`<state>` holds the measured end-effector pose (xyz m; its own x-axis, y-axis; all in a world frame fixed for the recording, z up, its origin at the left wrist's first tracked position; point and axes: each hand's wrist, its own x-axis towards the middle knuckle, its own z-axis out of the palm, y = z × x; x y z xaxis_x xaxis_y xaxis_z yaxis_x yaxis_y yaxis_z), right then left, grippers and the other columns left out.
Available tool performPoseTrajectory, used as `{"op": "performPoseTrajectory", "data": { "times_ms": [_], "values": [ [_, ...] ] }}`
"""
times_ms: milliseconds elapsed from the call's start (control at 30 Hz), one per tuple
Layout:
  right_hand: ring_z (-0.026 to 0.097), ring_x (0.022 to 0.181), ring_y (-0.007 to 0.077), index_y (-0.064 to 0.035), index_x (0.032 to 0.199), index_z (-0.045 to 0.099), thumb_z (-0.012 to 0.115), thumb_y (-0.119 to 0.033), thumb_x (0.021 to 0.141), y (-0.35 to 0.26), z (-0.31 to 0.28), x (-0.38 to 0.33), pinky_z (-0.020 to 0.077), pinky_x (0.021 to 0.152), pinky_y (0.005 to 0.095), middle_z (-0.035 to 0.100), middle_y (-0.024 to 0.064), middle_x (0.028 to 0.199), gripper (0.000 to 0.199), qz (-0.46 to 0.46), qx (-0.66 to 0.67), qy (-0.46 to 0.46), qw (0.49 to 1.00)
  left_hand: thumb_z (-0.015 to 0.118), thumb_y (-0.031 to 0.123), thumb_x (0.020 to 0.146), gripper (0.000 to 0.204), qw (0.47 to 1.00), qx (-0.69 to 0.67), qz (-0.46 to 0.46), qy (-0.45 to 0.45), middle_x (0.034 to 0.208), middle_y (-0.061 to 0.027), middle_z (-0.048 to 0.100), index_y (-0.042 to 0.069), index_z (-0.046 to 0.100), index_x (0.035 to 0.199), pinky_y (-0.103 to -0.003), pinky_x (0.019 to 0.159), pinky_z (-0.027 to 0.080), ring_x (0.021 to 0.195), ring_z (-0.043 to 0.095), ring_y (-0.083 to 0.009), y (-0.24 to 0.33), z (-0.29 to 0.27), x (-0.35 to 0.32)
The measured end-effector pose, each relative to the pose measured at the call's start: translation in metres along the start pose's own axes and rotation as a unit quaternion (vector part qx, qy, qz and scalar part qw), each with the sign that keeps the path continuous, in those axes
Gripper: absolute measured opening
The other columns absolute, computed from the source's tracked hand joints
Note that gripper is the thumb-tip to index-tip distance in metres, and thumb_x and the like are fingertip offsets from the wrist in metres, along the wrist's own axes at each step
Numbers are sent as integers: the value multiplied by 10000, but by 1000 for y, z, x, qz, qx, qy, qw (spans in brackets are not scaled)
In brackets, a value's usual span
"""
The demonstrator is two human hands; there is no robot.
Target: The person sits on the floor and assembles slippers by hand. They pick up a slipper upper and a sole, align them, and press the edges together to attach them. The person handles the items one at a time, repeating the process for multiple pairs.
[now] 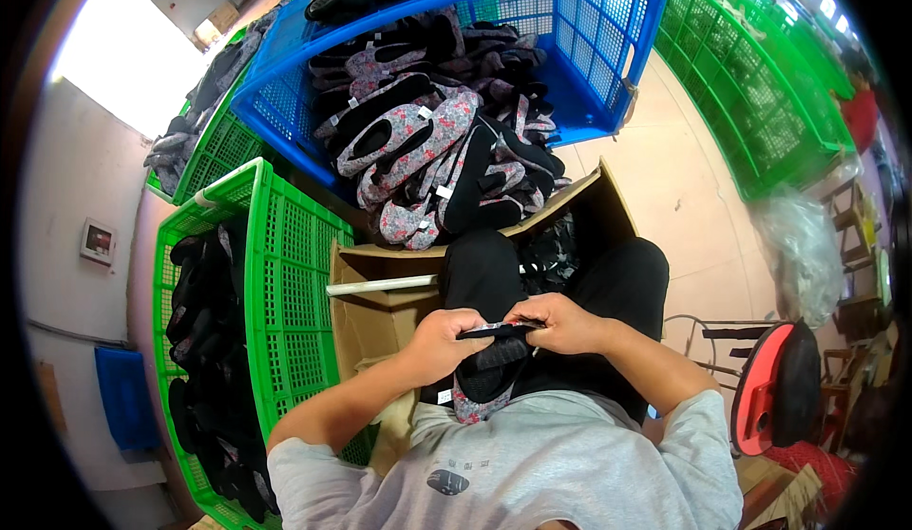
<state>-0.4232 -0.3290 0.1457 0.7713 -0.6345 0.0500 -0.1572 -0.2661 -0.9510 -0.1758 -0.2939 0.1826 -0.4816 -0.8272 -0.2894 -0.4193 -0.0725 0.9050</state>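
Grey shirt (560, 449), both forearms (366, 388) angled inward, fingers (543, 309) pinching floral slipper (492, 369)

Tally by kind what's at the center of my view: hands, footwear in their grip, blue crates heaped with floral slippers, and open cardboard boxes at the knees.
Hands, left hand and right hand: 2
Held slipper: 1
Blue crate: 1
Cardboard box: 1
Total: 5
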Motion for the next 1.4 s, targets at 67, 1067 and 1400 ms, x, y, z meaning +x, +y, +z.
{"op": "performPoseTrajectory", "data": {
  "times_ms": [67, 1067, 1400],
  "values": [
    [586, 810, 139, -16, 1092, 632, 631, 1, 843, -4, 4, -2, 480, 738, 285, 633, 36, 881, 250, 56, 144, 7, 988, 694, 83, 901, 105, 983, -182, -30, -6, 881, -36, 690, -9, 679, 949, -264, 719, 474, 801, 613, -101, -15, 5, -6],
    [461, 597, 19, -173, 1029, 578, 644, -333, 974, 77, 94, -10, 324, 494, 187, 551, -81, 797, 182, 209, 536, 260, 775, 511, 12, 987, 449, 761, -611, 59, 210, 1396, -110, 510, 40, 400, 1421, -431, 1096, 395, 1279, 504, -250, -33, 85, 48],
    [432, 563, 40, -141, 1027, 562, 713, -242, 927, 87, 92, -16, 292, 474, 198, 558, -46, 790, 208, 204, 568, 178, 777, 506, -83, 916, 428, 790, -536, -18, 296, 1341, -109, 508, 2, 441, 1331, -341, 1071, 370, 1214, 503, -184, -51, 82, 68]
  ]
}}
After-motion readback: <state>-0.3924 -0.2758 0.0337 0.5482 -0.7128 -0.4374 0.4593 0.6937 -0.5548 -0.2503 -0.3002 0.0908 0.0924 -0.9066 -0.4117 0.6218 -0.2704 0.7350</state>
